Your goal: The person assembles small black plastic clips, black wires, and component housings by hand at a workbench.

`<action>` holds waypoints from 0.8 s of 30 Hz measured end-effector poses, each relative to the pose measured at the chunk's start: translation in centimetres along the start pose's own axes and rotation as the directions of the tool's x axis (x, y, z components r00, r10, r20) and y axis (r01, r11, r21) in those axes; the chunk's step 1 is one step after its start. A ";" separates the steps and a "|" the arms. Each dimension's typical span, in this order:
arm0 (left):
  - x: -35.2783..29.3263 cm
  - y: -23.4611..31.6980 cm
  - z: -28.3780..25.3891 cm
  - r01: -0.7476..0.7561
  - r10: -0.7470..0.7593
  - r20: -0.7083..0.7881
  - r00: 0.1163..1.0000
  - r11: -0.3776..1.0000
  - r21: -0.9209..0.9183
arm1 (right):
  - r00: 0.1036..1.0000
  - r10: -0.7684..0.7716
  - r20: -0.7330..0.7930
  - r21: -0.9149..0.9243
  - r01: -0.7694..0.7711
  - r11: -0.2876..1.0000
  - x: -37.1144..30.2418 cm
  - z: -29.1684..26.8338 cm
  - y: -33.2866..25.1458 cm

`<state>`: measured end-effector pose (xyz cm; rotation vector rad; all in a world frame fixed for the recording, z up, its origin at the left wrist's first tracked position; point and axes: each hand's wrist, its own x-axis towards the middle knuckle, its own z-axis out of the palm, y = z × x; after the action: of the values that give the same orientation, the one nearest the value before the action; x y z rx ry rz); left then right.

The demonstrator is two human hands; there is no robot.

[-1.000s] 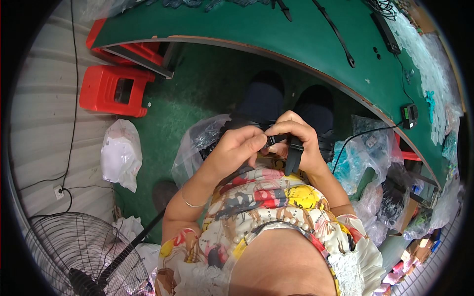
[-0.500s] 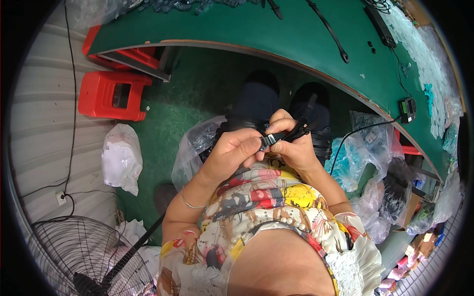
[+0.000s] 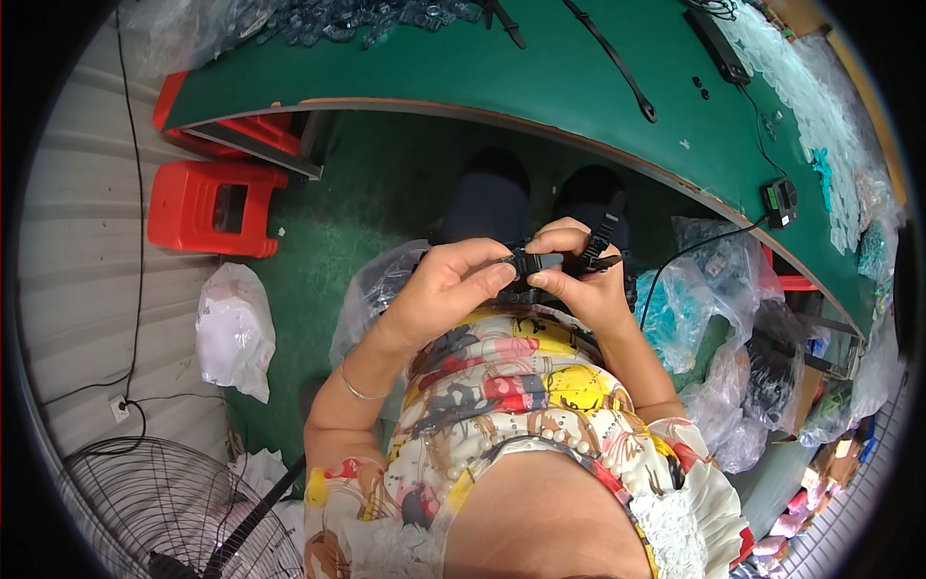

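Above my lap, both hands work on one black strap with a buckle. My left hand (image 3: 455, 282) pinches the black buckle (image 3: 521, 261) between thumb and fingers. My right hand (image 3: 586, 294) is closed on the ridged black strap (image 3: 604, 230), its thumb and forefinger at the buckle's right side. A smooth dark tongue points rightward from the buckle between the two hands. The strap's ribbed length rises past my right fingers. How strap and buckle join is partly hidden by my fingers.
Ahead stands a green table (image 3: 405, 82) with a black strap (image 3: 615, 66), dark plastic pieces (image 3: 367, 21) and a small black device (image 3: 779, 203) on a cable. Red stools (image 3: 214, 207) and a white bag (image 3: 234, 331) are left, near a fan (image 3: 178, 507). Plastic bags (image 3: 714, 386) lie right.
The buckle has been turned in my hands, and its tongue now shows pointing right. The ribbed strap at my right hand stands more upright. The whole view has shifted slightly.
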<state>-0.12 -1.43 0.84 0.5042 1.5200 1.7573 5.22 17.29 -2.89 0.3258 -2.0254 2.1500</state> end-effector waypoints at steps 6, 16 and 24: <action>-0.2 0.4 0.1 0.013 0.002 -0.069 0.998 0.977 0.212 | 0.999 0.019 -0.037 -0.003 -0.019 1.000 -0.2 0.3 0.1; 0.4 -0.4 -0.7 0.146 -0.129 0.099 0.987 0.971 -0.192 | 0.996 0.082 -0.023 0.091 -0.079 0.993 0.1 -0.2 0.1; -0.3 -0.4 -2.8 0.153 -0.165 0.102 0.981 0.981 0.117 | 0.982 0.134 -0.131 -0.208 -0.159 0.965 -0.8 -3.8 -4.2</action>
<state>-1.82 -3.49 -0.07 0.5111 1.5392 1.5064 6.92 21.33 0.72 0.0205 -2.2524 1.9470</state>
